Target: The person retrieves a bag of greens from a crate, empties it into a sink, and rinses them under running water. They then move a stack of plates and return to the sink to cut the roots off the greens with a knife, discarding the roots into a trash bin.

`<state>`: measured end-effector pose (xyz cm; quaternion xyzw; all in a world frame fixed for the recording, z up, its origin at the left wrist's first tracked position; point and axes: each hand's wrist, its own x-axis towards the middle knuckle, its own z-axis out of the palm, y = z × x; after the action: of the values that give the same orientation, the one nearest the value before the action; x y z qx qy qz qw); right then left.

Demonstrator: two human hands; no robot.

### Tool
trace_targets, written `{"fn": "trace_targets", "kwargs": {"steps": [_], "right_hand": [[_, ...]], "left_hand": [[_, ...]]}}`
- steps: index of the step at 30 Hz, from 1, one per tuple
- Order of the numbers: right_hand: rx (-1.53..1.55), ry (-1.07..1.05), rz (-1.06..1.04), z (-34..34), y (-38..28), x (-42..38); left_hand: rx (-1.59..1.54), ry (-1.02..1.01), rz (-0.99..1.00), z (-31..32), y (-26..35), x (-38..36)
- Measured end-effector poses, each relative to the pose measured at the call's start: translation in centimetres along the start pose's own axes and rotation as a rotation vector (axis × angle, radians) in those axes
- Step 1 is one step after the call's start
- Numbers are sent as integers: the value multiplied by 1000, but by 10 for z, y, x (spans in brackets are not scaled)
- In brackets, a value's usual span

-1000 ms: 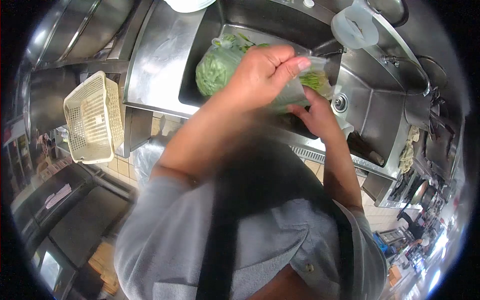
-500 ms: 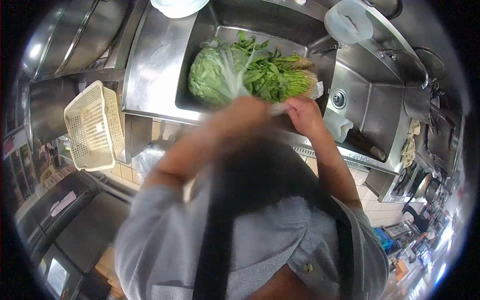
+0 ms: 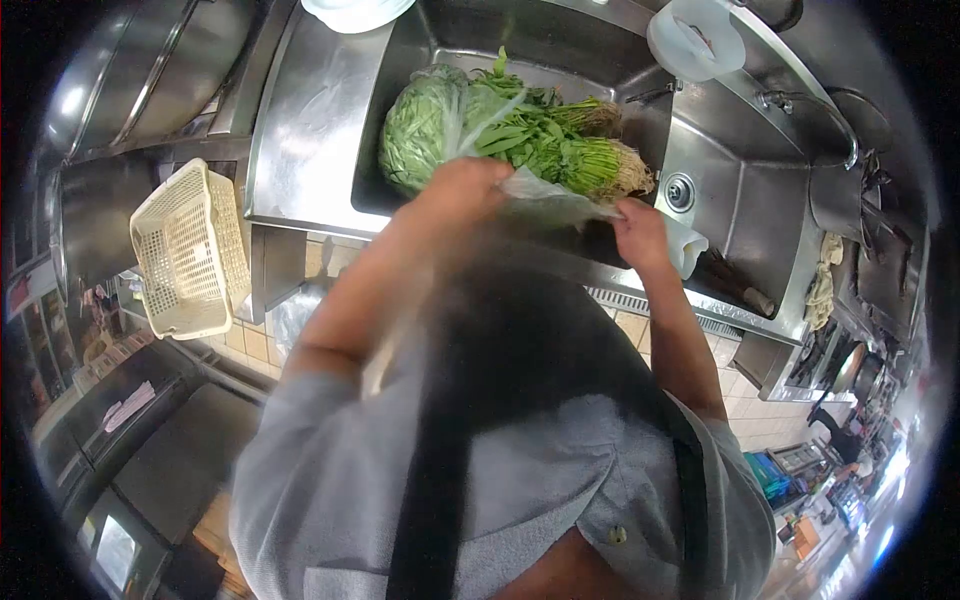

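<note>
Off to the left, a cream perforated plastic basket (image 3: pixel 186 250) on a steel ledge; in the stainless steel sink basin (image 3: pixel 400 60), a bundle of leafy green vegetables with pale roots (image 3: pixel 540 140), partly inside a clear thin plastic bag (image 3: pixel 555 200) stretched between both hands at the near rim. Likely trouble: film tearing or slipping under the pull, or stems snagging inside and spilling over the basin edge. Left hand (image 3: pixel 462 190) blurred, apparently closed on the bag's left end, exact opening impossible to tell; right hand (image 3: pixel 640 232) narrowly pinched on its right corner.
</note>
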<state>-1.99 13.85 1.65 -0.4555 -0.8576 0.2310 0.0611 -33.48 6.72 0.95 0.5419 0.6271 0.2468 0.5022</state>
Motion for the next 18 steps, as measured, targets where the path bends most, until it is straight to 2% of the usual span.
{"fn": "trace_targets", "kwargs": {"steps": [2,5,7,9,10,11,12,13,14,16,17,18], "right_hand": [[130,27,60,-22,-13,3],[208,97,-10,-45,-49,7],[248,119,-25,-50,-57,11],[273,44,95,-51,-57,17],[272,43,96,-43,-52,17],[106,-36,16,-28,-41,17],[-61,-115,-61,-15,-33,14],[-204,-355,-68,-5,-38,9],[-254,-479,-44,35,-18,1],[-137,-284,-4,55,-21,-7],[-134,-290,-8,57,-14,-5],[-88,-180,11,45,-14,-3]], "left_hand": [[517,71,275,-12,17,-2],[522,122,344,-2,4,-3],[590,91,297,7,3,-4],[655,58,247,12,13,-7],[715,-109,93,5,32,-9],[773,-275,-58,0,43,-9],[773,-275,-51,4,32,-10],[730,-236,43,11,9,-10],[684,-194,134,15,-3,-11],[774,-238,142,19,7,-13],[866,-293,145,21,10,-15],[865,-305,142,24,6,-18]]}}
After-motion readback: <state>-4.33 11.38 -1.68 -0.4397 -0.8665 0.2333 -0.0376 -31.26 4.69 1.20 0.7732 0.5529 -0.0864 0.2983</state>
